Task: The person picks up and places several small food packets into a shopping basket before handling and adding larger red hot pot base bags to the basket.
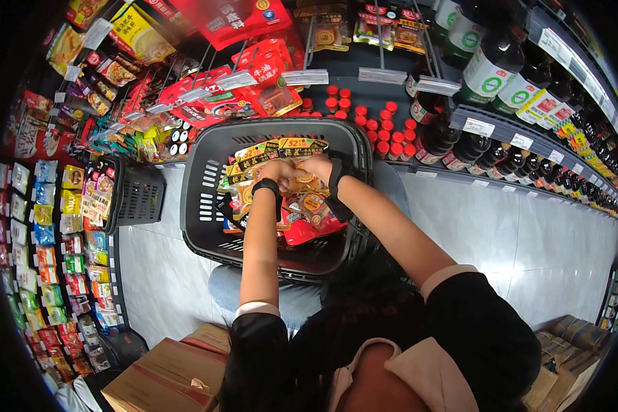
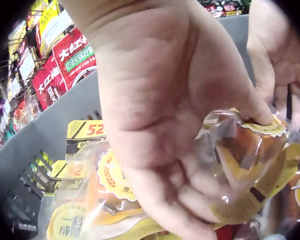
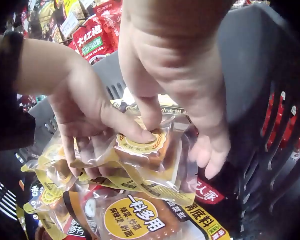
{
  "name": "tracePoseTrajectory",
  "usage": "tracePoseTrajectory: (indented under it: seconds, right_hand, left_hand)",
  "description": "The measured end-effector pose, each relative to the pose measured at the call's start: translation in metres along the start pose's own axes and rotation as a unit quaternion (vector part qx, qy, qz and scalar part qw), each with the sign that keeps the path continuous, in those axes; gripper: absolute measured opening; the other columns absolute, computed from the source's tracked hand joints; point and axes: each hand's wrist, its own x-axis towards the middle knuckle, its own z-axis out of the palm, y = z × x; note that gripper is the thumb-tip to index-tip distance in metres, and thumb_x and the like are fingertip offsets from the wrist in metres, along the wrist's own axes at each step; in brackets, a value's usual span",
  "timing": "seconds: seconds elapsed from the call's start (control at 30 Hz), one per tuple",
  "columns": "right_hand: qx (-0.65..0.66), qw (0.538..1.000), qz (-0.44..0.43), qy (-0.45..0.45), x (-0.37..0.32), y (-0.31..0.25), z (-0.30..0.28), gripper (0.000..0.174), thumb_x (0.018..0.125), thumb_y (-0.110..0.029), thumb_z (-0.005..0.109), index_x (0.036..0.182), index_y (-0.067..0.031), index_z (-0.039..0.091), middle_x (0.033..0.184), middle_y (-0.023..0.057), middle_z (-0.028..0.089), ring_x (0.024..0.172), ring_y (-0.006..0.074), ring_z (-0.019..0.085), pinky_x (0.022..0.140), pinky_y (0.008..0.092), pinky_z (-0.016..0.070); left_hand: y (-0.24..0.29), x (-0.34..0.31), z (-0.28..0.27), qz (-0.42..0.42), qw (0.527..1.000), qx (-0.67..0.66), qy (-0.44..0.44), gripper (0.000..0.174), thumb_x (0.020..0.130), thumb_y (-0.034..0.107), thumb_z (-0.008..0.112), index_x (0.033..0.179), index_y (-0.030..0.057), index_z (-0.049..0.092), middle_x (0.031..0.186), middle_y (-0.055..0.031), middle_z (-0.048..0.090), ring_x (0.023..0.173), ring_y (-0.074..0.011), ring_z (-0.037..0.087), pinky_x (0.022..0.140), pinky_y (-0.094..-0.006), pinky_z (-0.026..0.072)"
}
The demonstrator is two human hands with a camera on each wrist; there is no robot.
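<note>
Both my hands are over a grey shopping basket point(image 1: 191, 230), at a clear hot pot seasoning packet point(image 3: 165, 160) with a brown block inside and a yellow border. My left hand point(image 2: 155, 100) pinches it, thumb across the round label and fingers underneath. My right hand point(image 3: 177, 75) grips its other side, thumb at the upper edge and fingers round the side. Beneath lie more seasoning packets point(image 3: 135, 215) and, in the head view, a red packet point(image 1: 299, 230). Another packet marked 52 point(image 2: 90, 130) stands against the left hand.
Shelves of red seasoning bags point(image 1: 264, 72) rise beyond the basket, with red-capped bottles point(image 1: 384, 134) below. Dark sauce bottles point(image 1: 494, 62) line the right shelving. A second basket point(image 1: 141, 196) stands at the left, near hanging snack packets point(image 1: 44, 213). Cardboard boxes point(image 1: 165, 374) sit behind on the left.
</note>
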Motion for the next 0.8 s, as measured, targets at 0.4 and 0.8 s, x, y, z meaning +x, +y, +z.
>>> tracePoseTrajectory:
  seconds: [0.4, 0.8]
  right_hand:
    - [-0.111, 0.985, 0.053, 0.121, 0.043, 0.015, 0.006, 0.075, 0.071, -0.033, 0.061, 0.124, 0.0091, 0.029, 0.123, 0.0219, 0.045, 0.111, 0.0301, 0.048, 0.09, 0.0344, 0.0404]
    - [0.085, 0.99, -0.114, 0.023, -0.042, -0.035, -0.072, 0.038, 0.081, -0.029, 0.046, 0.102, 0.0022, 0.052, 0.092, 0.0154, 0.057, 0.081, 0.0254, 0.058, 0.071, 0.0397, 0.0479]
  left_hand:
    - [0.022, -0.015, 0.046, 0.144, 0.818, 0.396, 0.391, 0.027, 0.079, 0.03, 0.05, 0.084, 0.0086, 0.065, 0.083, -0.0117, 0.064, 0.075, -0.0283, 0.062, 0.059, -0.0371, 0.0477]
    - [0.077, -0.024, -0.01, 0.229, 0.937, 0.044, 0.26, 0.03, 0.066, 0.023, 0.062, 0.08, -0.0037, 0.063, 0.079, -0.0223, 0.062, 0.076, -0.0296, 0.063, 0.068, -0.0354, 0.0498]
